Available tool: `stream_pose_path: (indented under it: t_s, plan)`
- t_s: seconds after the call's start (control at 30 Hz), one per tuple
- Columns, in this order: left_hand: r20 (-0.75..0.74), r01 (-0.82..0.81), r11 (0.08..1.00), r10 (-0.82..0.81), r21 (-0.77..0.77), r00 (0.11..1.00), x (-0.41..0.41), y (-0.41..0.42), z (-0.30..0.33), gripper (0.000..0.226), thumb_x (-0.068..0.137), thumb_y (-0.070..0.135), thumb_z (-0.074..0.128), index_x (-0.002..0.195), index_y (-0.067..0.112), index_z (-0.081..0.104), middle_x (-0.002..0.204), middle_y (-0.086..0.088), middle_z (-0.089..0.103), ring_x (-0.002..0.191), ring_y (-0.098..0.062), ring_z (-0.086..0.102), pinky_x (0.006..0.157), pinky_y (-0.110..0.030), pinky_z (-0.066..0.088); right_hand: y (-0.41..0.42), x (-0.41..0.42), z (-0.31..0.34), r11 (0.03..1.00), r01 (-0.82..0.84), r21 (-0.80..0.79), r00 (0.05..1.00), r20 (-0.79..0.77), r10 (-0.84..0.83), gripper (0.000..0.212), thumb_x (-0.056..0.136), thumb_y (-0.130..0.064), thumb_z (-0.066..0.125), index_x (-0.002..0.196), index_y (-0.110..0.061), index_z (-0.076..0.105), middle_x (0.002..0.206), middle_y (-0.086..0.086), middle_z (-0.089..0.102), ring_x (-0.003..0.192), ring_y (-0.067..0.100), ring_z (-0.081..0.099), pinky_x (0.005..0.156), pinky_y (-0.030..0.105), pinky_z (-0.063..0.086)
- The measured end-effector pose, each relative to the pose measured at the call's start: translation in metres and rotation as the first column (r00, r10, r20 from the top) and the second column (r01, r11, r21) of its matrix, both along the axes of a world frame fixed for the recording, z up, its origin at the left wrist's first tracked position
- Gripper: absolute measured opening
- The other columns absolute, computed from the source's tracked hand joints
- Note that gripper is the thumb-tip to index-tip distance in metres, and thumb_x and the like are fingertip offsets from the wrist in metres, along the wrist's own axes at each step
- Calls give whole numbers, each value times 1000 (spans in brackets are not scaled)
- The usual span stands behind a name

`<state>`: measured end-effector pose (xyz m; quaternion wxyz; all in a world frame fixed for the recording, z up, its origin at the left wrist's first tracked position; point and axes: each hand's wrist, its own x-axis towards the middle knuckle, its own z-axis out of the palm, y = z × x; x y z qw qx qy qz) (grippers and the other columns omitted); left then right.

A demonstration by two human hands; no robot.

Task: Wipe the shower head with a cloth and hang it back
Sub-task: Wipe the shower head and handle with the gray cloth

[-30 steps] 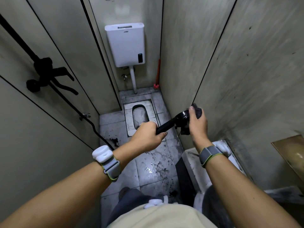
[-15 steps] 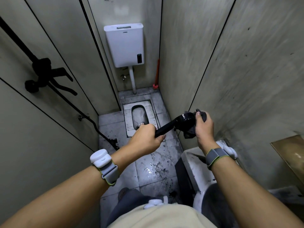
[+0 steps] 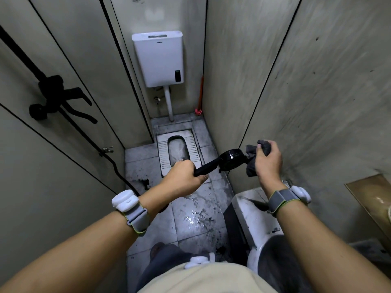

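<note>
Black shower head (image 3: 232,159) held out over the squat toilet (image 3: 179,149) — left hand (image 3: 183,177) fisted around its handle, round face toward the right. Right hand (image 3: 268,160) clenches a grey cloth (image 3: 252,159) bunched against the head's right edge — both hands closed tight.

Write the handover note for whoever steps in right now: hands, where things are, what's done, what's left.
Left hand: closed around the handle of the black handheld shower head, holding it out over the wet tiled floor.
Right hand: gripping the bunched dark grey cloth, at the head's far rim.
Black wall bracket on the left wall is empty, hose trailing from it.
Done: shower head is off the bracket, wiping under way.
Left: finish wiping, hang it back.
</note>
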<state>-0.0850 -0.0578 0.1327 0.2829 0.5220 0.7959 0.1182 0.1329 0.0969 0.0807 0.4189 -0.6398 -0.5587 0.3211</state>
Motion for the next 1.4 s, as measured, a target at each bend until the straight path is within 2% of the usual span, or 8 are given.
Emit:
stream_pose_path:
  t_s: [0.33,0.53,0.7,0.83,0.97,1.1,1.27,1.4]
  plan:
    - [-1,78,995,-78,64,997,0,-6,-5,41,93,54,71,72,20,58,72,-6,63,73,-28,63,60,-34,42,-6,-6,19,998,-36,60,990,-132,43,15,92,-32,70,98,-21,63,92,1,69,87,19,65,79,32,50]
    - [51,56,994,-61,97,997,-3,-14,-14,44,93,53,72,68,22,55,62,0,57,61,-20,58,55,-34,39,-8,-6,35,993,36,116,974,-227,-9,41,97,-54,52,71,-24,51,61,-14,52,60,0,45,62,29,39]
    - [78,71,992,-80,102,994,-5,-21,-19,43,96,53,69,73,16,61,72,-8,64,71,-26,63,66,-41,51,-8,-8,42,992,29,121,969,-248,2,51,98,-56,51,67,-16,44,62,-8,44,64,10,40,61,33,35]
    - [99,40,991,-53,126,994,-7,-24,-23,39,95,51,71,75,20,62,67,0,61,65,-20,61,55,-32,42,-10,-10,40,993,0,116,967,-252,29,55,96,-57,50,71,-7,47,67,1,44,66,12,40,61,34,34]
    - [181,-26,994,6,108,984,-6,-26,-24,31,93,52,72,91,22,65,70,2,69,61,-11,64,54,-27,42,-15,-13,39,992,-39,123,978,-200,63,42,96,-46,56,65,-19,47,58,-9,43,59,8,40,60,33,35]
    - [335,22,1000,-28,20,942,-5,-29,-22,31,101,45,66,97,14,61,66,-1,73,43,-4,56,44,-18,41,-13,-15,38,991,-34,133,977,-205,61,19,91,-36,62,79,-22,65,66,-16,59,68,4,54,69,28,45]
    - [341,99,995,-83,-28,936,1,-28,-18,36,107,38,58,105,3,67,70,2,60,51,-7,51,45,-20,38,-13,-18,35,988,-54,143,975,-204,83,35,87,-37,62,61,-21,45,51,-17,45,57,4,38,58,31,36]
    - [385,113,991,-77,-72,920,7,-29,-16,39,109,37,54,104,2,71,68,0,58,46,-10,48,41,-18,37,-15,-16,32,984,-73,160,974,-202,106,35,88,-37,63,63,-21,45,53,-13,43,58,6,38,57,30,36]
